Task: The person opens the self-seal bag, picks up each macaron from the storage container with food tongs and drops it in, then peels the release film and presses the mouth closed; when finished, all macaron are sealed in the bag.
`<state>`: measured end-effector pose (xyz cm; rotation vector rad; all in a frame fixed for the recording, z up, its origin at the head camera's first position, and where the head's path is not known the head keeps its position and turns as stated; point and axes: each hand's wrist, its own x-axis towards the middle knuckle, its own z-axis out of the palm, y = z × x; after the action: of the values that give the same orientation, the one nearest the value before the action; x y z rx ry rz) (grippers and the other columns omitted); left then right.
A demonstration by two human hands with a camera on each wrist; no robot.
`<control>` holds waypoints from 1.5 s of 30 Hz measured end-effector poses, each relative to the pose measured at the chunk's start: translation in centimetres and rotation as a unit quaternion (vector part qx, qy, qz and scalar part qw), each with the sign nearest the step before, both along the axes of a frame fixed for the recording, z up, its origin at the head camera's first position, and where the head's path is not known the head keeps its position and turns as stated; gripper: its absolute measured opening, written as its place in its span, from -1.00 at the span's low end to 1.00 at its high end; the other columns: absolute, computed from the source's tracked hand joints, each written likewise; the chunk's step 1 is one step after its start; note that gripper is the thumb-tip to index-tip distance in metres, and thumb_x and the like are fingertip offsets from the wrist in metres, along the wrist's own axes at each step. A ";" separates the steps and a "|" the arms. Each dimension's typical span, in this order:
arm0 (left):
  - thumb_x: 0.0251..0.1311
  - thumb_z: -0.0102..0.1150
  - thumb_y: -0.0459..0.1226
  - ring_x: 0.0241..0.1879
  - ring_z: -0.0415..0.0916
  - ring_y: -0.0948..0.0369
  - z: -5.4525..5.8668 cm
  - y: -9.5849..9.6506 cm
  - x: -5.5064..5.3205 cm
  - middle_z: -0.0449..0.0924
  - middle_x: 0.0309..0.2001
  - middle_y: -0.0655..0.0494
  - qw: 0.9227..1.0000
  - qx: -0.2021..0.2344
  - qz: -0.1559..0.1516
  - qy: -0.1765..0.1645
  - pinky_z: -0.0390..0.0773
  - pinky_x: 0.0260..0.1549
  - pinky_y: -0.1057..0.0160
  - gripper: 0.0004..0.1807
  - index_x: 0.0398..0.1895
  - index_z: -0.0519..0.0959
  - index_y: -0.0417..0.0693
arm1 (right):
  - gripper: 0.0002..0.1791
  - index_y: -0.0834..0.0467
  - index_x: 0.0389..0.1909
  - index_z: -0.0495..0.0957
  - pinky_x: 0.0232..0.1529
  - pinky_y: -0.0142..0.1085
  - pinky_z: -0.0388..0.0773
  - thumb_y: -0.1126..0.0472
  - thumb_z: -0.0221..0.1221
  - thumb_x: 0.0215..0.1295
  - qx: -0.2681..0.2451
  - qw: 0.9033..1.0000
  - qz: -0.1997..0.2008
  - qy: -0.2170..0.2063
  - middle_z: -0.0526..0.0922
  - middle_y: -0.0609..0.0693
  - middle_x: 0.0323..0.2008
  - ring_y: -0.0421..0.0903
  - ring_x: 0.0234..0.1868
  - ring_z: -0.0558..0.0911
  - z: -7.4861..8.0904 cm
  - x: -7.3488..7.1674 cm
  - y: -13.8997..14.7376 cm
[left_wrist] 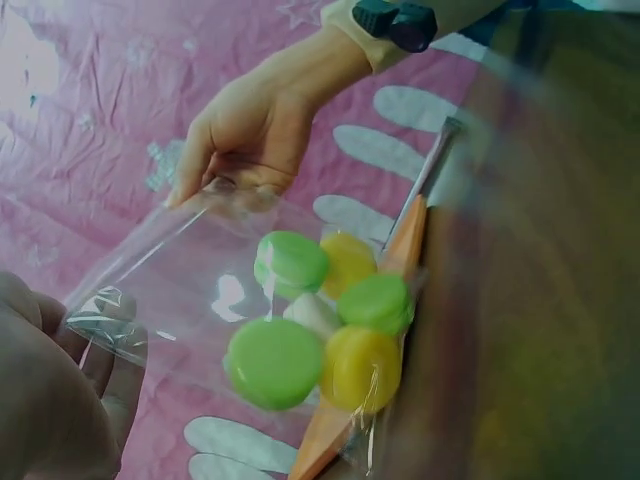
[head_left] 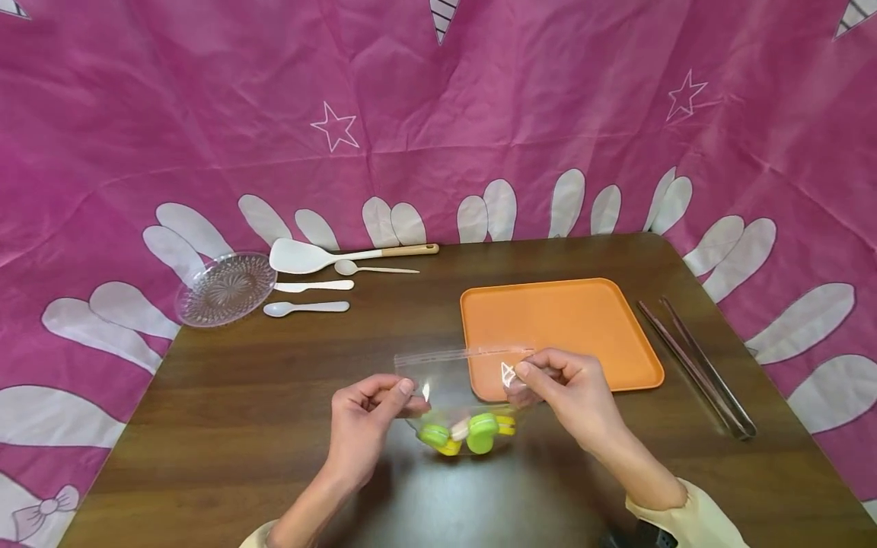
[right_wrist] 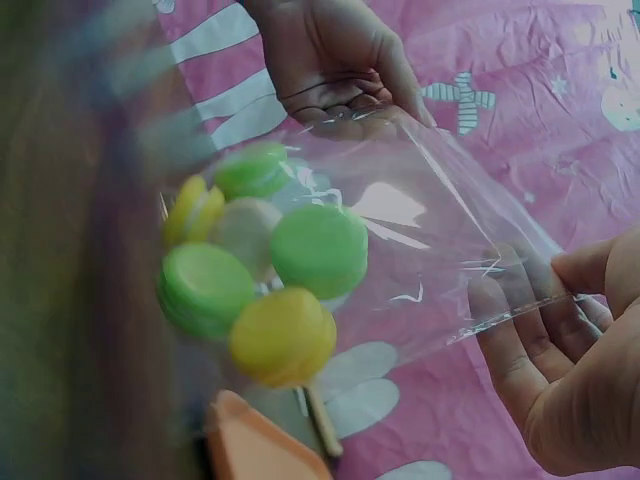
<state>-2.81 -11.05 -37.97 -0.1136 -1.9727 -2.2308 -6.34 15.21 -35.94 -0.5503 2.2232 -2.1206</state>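
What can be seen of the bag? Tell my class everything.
The bag is clear and shiny, apparently thin plastic, with seal-like lines along its top edge. The left hand pinches one side, the right hand the other, spreading it between them over the table. Green, yellow and pale macarons show through, bunched at its bottom. Whether its mouth is open, I cannot tell.

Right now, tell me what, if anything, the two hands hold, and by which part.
A clear plastic bag with macaron-shaped pieces inside: the left hand pinches one side of it, the right hand the opposite side.
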 end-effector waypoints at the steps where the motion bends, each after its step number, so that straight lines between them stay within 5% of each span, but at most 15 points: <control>1: 0.30 0.20 -0.49 -0.46 0.74 0.08 -0.1 0.1 0.2 0.72 -0.51 -0.06 1.000 0.002 -0.003 0.003 0.67 -0.26 0.19 -0.85 -0.30 0.58 -0.55 | -0.88 0.44 -0.33 0.61 -0.37 -0.12 0.70 0.43 0.21 0.37 0.000 1.000 -0.004 -0.003 0.74 0.17 -0.45 0.04 -0.47 0.74 -0.1 0.2 0.1; 11: 0.30 0.16 -0.50 -0.48 0.73 0.11 -1.0 0.8 0.8 0.72 -0.50 -0.06 0.999 0.040 -0.024 -0.013 0.69 -0.29 0.14 -0.81 -0.34 0.52 -0.62 | -0.80 0.49 -0.40 0.55 -0.38 -0.19 0.68 0.44 0.14 0.41 -0.028 0.999 -0.020 -0.020 0.72 0.14 -0.50 -0.02 -0.46 0.74 -1.3 1.2 0.6; 20: 0.31 0.17 -0.47 -0.47 0.73 0.09 -0.9 1.1 1.1 0.72 -0.50 -0.11 0.999 0.042 -0.017 -0.024 0.70 -0.31 0.11 -0.77 -0.33 0.53 -0.65 | -0.71 0.43 -0.40 0.61 -0.29 -0.29 0.58 0.34 0.08 0.49 -0.003 0.995 -0.080 -0.053 0.70 0.08 -0.49 -0.05 -0.45 0.71 -1.4 2.0 0.3; 28: 0.32 0.21 -0.45 -0.41 0.73 0.01 -0.7 1.6 1.0 0.73 -0.42 -0.19 0.999 0.039 -0.013 -0.027 0.69 -0.29 0.12 -0.77 -0.26 0.56 -0.62 | -0.81 0.40 -0.36 0.60 -0.30 -0.33 0.62 0.36 0.16 0.43 0.032 0.991 -0.124 -0.038 0.69 0.10 -0.49 -0.10 -0.40 0.66 -1.0 2.1 -0.3; 45: 0.29 0.19 -0.48 -0.44 0.73 0.12 -0.4 1.9 1.0 0.73 -0.49 -0.05 0.996 0.064 -0.005 -0.057 0.69 -0.30 0.15 -0.81 -0.29 0.56 -0.60 | -0.72 0.41 -0.44 0.55 -0.27 -0.33 0.59 0.33 0.10 0.48 0.009 0.991 -0.123 -0.043 0.63 0.09 -0.54 -0.09 -0.44 0.63 -1.0 1.9 -0.5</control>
<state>-1.80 -9.18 -38.38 0.0184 -1.8786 -2.4134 -4.43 14.70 -36.93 -0.1885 2.3664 -2.1822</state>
